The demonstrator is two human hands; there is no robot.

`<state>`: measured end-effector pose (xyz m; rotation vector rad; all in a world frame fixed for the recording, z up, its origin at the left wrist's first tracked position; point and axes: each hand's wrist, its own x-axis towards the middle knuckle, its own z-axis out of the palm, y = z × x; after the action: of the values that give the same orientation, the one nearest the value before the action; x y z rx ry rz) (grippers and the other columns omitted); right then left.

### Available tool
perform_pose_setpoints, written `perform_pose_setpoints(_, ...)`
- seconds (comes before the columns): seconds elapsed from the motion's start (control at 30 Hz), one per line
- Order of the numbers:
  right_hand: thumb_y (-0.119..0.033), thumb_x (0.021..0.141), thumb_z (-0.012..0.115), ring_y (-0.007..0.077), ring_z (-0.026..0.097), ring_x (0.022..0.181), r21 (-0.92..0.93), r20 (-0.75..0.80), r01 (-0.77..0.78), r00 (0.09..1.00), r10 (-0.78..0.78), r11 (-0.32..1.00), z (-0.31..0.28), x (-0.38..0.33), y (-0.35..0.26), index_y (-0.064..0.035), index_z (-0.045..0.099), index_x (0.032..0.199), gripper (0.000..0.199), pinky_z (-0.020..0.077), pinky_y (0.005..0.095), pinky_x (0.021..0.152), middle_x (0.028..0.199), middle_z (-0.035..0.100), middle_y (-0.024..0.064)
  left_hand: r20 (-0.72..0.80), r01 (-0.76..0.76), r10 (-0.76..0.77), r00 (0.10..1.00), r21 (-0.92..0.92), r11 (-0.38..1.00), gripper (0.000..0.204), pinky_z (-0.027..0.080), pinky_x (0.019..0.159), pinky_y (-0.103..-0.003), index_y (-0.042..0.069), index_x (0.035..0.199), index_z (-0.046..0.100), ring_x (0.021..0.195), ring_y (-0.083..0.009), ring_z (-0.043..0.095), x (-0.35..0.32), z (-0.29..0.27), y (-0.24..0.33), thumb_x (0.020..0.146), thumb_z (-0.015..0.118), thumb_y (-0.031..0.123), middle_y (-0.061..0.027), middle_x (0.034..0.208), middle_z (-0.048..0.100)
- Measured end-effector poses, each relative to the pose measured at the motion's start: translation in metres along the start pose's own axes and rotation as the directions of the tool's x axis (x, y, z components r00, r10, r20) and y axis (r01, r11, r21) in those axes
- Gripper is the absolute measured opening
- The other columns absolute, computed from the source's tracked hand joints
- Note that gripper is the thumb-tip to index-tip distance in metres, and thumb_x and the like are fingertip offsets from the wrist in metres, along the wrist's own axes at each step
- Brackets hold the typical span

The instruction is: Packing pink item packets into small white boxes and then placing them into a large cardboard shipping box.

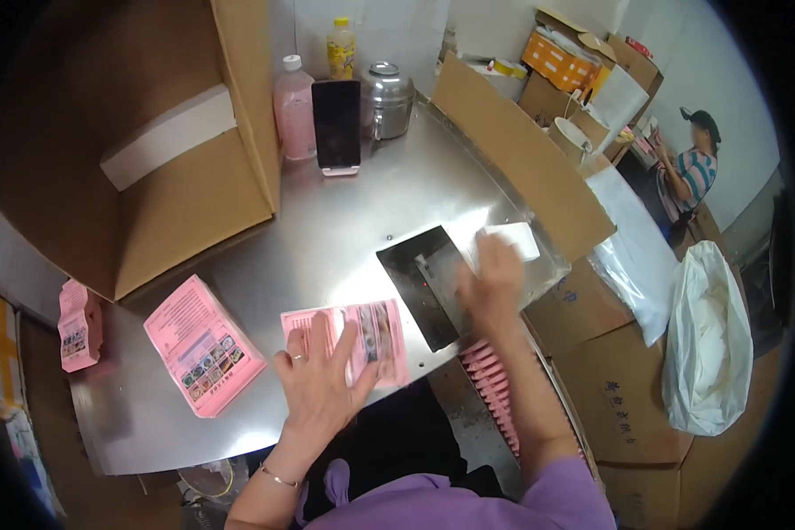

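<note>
1. Pink leaflets lie under the left hand, which rests flat with fingers spread on the stack near the tabletop's front edge; its grip is open, pressing down rather than closed around anything.
2. The right hand is blurred over a dark rectangular plate set in the tabletop; its fingers touch a white paper pack, but whether the grip is closed on it I cannot tell.
3. Counted: a second stack of pink leaflets lies to the left of the first, apart from it, and a third, smaller pink bundle sits at the far left edge.
4. A row of pink leaflets on edge stands in a tray below the right forearm.
5. At the back stand one pink bottle, one yellow bottle, one dark phone propped upright and one steel pot.
6. A large open cardboard box crowds the left rear; a cardboard sheet lines the right edge.
7. The bare steel between the box, phone and plate gives open room.
</note>
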<state>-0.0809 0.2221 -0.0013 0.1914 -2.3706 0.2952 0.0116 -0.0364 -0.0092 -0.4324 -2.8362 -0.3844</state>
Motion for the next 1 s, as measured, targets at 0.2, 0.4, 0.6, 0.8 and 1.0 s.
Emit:
perform_pose_setpoints(0.2, -0.011, 0.087, 0.065, 0.0329, 0.055, 0.087, -0.05, -0.009, -0.083, 0.997, 0.083, 0.995, 0.015, -0.013, 0.067, 0.0013, 0.065, 0.083, 0.013, 0.0454, 0.0426, 0.078, 0.086, 0.057, 0.0159, -0.099, -0.005, 0.008, 0.995, 0.028, 1.0, 0.064, 0.033, 0.085, -0.047, 0.007, 0.119, 0.065, 0.11, -0.0365, 0.045, 0.008, 0.004, 0.001, 0.076, 0.074, 0.053, -0.0174, 0.133, 0.049)
perform_pose_setpoints(0.4, -0.008, 0.09, 0.062, 0.0319, 0.053, 0.084, -0.014, 0.002, -0.13, 0.991, 0.13, 0.991, 0.012, -0.009, 0.068, 0.0015, 0.065, 0.08, 0.015, 0.045, 0.0428, 0.076, 0.081, 0.056, 0.0139, -0.083, -0.024, 0.023, 0.996, -0.008, 1.0, 0.068, 0.033, 0.087, -0.047, 0.004, 0.108, 0.065, 0.107, -0.0354, 0.045, 0.011, -0.002, 0.008, 0.071, 0.077, 0.06, -0.0173, 0.124, 0.053)
perform_pose_setpoints(0.6, -0.001, 0.085, 0.061, 0.0325, 0.054, 0.087, -0.008, -0.019, -0.093, 0.995, 0.093, 0.996, 0.009, -0.017, 0.075, -0.0008, 0.068, 0.099, 0.016, 0.0461, 0.0421, 0.078, 0.085, 0.056, 0.0157, -0.047, -0.071, 0.071, 0.996, -0.001, 0.997, 0.06, 0.039, 0.076, -0.044, 0.004, 0.104, 0.064, 0.095, -0.0325, 0.051, 0.011, 0.0, 0.008, 0.075, 0.076, 0.055, -0.018, 0.114, 0.055)
perform_pose_setpoints(0.8, 0.009, 0.075, 0.056, 0.0382, 0.06, 0.105, 0.128, -0.105, 0.059, 0.993, -0.045, 0.99, 0.0, -0.013, 0.046, 0.001, 0.064, 0.12, 0.047, 0.0495, 0.0445, 0.089, 0.108, 0.064, 0.0189, -0.087, -0.259, 0.247, 0.965, -0.175, 0.95, 0.044, 0.045, 0.073, -0.044, 0.002, 0.118, 0.061, 0.092, -0.0327, 0.056, 0.007, 0.011, 0.004, 0.078, 0.069, 0.02, -0.0178, 0.105, 0.055)
perform_pose_setpoints(1.0, -0.014, 0.081, 0.065, 0.0385, 0.061, 0.11, 0.49, 0.111, 0.508, 0.77, -0.629, 0.708, -0.035, -0.075, -0.089, -0.0016, 0.064, 0.113, 0.034, 0.0368, 0.0657, 0.106, 0.118, 0.059, 0.0227, -0.006, -0.044, 0.044, 0.999, -0.275, 0.961, 0.069, 0.047, 0.075, -0.047, 0.012, 0.133, 0.054, 0.092, -0.0377, 0.055, 0.006, -0.008, -0.009, 0.069, 0.075, 0.023, -0.0201, 0.104, 0.053)
